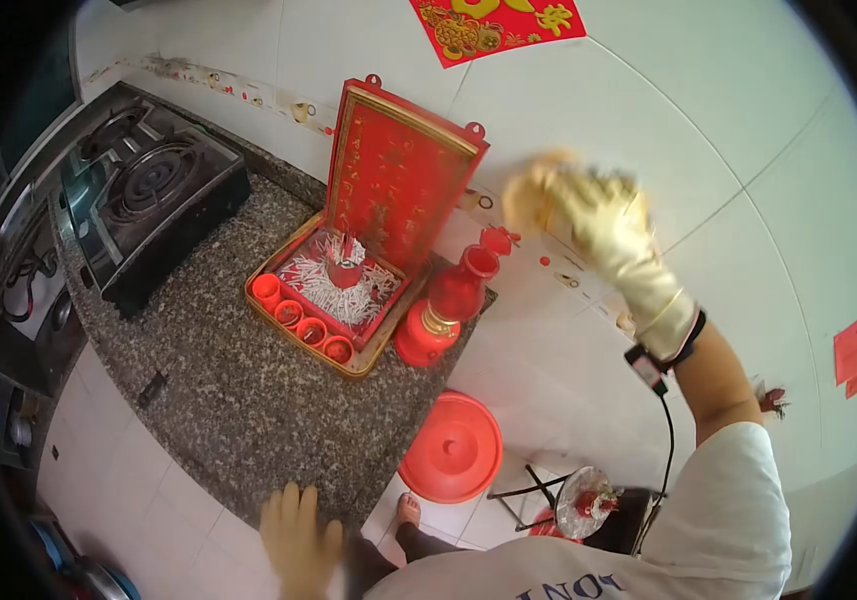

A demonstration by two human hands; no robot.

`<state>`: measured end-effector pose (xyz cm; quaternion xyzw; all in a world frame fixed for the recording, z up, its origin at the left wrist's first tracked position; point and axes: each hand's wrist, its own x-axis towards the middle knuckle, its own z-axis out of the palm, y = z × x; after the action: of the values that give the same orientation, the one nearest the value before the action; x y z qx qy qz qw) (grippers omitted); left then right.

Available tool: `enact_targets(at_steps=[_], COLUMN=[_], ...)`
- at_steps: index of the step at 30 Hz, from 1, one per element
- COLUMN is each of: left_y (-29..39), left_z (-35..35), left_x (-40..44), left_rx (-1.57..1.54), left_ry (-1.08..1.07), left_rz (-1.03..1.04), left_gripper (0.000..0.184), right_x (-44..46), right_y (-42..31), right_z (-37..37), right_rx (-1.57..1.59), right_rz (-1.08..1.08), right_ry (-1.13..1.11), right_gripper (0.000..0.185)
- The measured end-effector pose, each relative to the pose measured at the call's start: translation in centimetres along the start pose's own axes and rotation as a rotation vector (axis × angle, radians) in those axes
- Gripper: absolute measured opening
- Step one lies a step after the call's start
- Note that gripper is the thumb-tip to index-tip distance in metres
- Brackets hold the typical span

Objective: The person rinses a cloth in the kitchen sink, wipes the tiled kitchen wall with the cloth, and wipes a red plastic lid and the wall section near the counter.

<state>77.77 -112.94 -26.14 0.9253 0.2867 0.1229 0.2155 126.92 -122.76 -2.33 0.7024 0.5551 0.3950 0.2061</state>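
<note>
My right hand (609, 225), in a shiny cream-yellow glove, presses a yellowish-tan cloth (539, 195) to the white tiled wall (709, 110). The cloth and fingertips are smeared by motion. Low in view, my left hand (301, 545) is at the front edge of the speckled granite counter (239, 420), fingers apart and nothing in them; it also looks gloved. Below and left of the cloth stand a red vase (459, 290) and a red plaque (399, 175) with gold writing. In front of the plaque, a tray (374, 360) bears red cups (289, 313) and a small red pot (346, 270) amid white stick-like scraps.
A black gas stove (154, 185) sits at the counter's left end. On the floor by the counter's right side is a red lidded bucket (464, 440). A small folding stand (534, 490) is beside it. Red paper (504, 25) hangs on the wall above.
</note>
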Motion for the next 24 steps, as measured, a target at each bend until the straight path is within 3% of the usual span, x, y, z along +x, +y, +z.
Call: enact_targets(at_steps=[3, 7, 10, 13, 16, 19, 24], left_y=[-0.5, -1.2, 1.7, 4.5, 8.4, 11.5, 15.6], left_z=[0.7, 1.0, 0.2, 0.1, -0.5, 1.5, 7.2], left_x=[-0.3, -0.4, 0.2, 2.5, 7.2, 12.1, 19.3], left_rx=[0.022, 0.015, 0.062, 0.0, -0.281, -0.337, -0.445], left_ry=[0.068, 0.093, 0.208, 0.208, -0.059, -0.107, -0.12], left_rz=[0.029, 0.076, -0.132, 0.013, 0.311, 0.536, 0.551], left_gripper=[0.06, 0.064, 0.067, 0.067, 0.061, 0.057, 0.057], right_x=[-7.3, -5.6, -5.4, -5.6, -5.9, -6.4, -7.3], right_y=[-2.2, 0.3, 0.4, -0.2, -1.0, -1.7, -3.1], right_z=[2.4, -0.8, -0.6, 0.5, 1.3, 2.6, 3.5], right_rx=[0.078, 0.205, 0.076, 0.035, 0.027, 0.075, 0.078], right_rz=[0.026, 0.066, 0.158, 0.228, 0.296, 0.367, 0.447], right_ry=[-0.222, -0.081, 0.07, 0.128, 0.201, 0.253, 0.307], right_gripper=[0.054, 0.053, 0.054, 0.053, 0.054, 0.055, 0.058])
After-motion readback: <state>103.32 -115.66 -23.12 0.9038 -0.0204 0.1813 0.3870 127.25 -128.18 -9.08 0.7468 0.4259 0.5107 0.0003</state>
